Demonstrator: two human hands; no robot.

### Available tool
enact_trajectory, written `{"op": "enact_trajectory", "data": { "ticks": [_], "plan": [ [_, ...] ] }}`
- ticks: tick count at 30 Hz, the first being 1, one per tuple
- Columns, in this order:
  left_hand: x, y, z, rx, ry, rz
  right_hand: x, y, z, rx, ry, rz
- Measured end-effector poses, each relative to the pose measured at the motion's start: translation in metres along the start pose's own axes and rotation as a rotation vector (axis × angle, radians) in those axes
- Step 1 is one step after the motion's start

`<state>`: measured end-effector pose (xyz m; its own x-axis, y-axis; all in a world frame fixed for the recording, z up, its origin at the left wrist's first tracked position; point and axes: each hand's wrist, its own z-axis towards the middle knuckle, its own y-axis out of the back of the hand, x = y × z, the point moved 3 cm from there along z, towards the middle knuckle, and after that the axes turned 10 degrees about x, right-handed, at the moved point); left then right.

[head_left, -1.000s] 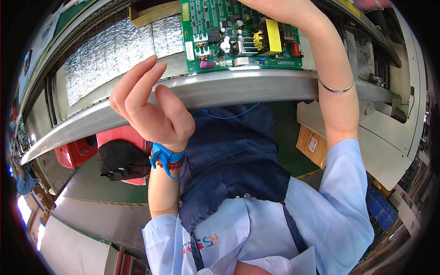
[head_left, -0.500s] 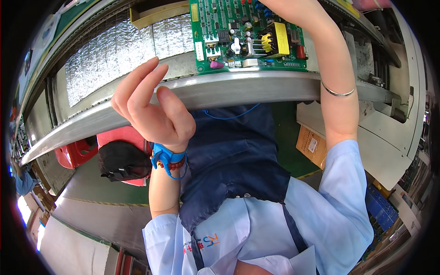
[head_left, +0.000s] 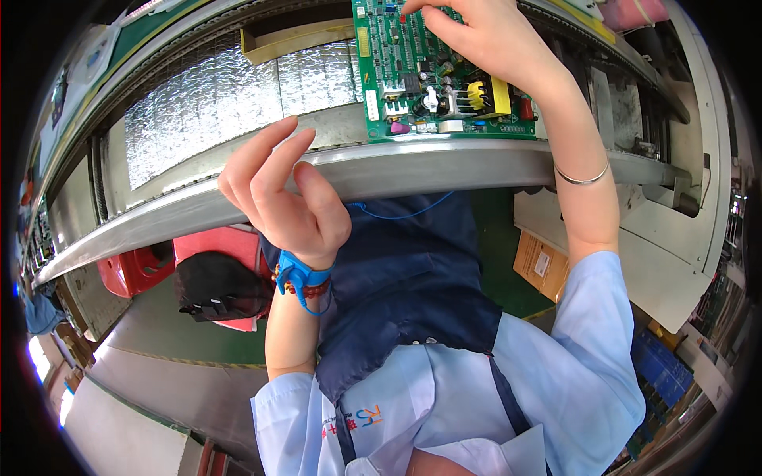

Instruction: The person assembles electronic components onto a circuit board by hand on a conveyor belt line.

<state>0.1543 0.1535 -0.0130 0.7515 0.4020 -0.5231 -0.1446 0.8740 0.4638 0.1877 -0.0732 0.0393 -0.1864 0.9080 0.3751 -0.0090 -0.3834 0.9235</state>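
Observation:
A green circuit board [head_left: 389, 75] full of electronic parts lies across the metal rails at the top. It carries a yellow-wrapped transformer [head_left: 498, 97], a purple part [head_left: 398, 128] and a dark red part [head_left: 526, 109]. My right hand [head_left: 500, 40] reaches over the board's far side. One fingertip meets a small red component [head_left: 403, 18], while the thumb stays apart from it; the hand covers the parts beneath. My left hand [head_left: 287, 190], palm up with loosely bent, spread fingers, hovers empty by the front rail, left of the board. A blue wrist strap [head_left: 302, 274] circles that wrist.
The curved metal front rail [head_left: 381, 168] runs between my body and the board. Silvery foil sheeting [head_left: 214, 103] and a tan tray [head_left: 298, 40] lie left of the board. A red stool [head_left: 135, 270], a black bag [head_left: 222, 287] and a cardboard box [head_left: 541, 263] are below.
The board and rail sit slightly lower and further right in the picture. My right hand has come back into fuller view, its fingers now at a red component. My left hand keeps its loose pose.

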Motion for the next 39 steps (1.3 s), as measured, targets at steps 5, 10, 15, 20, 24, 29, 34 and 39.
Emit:
{"op": "enact_trajectory", "data": {
  "ticks": [5, 10, 15, 20, 24, 29, 34, 39],
  "plan": [
    [0.000, 0.000, 0.000, 0.001, -0.007, -0.003, 0.000, 0.004, -0.003, 0.055, -0.028, -0.001],
    [-0.002, 0.001, -0.001, 0.011, -0.006, 0.016, 0.002, 0.014, -0.010, -0.198, 0.031, 0.017],
    [-0.003, 0.002, 0.000, 0.027, -0.022, 0.041, -0.002, 0.000, -0.013, -0.353, 0.058, -0.244],
    [-0.005, 0.004, 0.000, 0.032, -0.008, 0.046, 0.000, 0.001, -0.015, -0.367, 0.019, -0.297],
    [-0.004, 0.004, -0.001, 0.024, 0.003, 0.030, -0.001, 0.000, -0.015, -0.331, -0.045, -0.253],
    [-0.005, 0.003, 0.000, 0.018, -0.005, 0.018, -0.022, -0.006, -0.016, -0.386, -0.057, -0.391],
    [-0.006, 0.005, 0.001, 0.043, 0.028, 0.034, -0.029, -0.009, -0.018, -0.435, -0.054, -0.297],
    [-0.007, 0.006, 0.000, 0.035, 0.028, 0.012, -0.021, 0.001, -0.023, -0.503, 0.011, -0.399]
  ]
}}
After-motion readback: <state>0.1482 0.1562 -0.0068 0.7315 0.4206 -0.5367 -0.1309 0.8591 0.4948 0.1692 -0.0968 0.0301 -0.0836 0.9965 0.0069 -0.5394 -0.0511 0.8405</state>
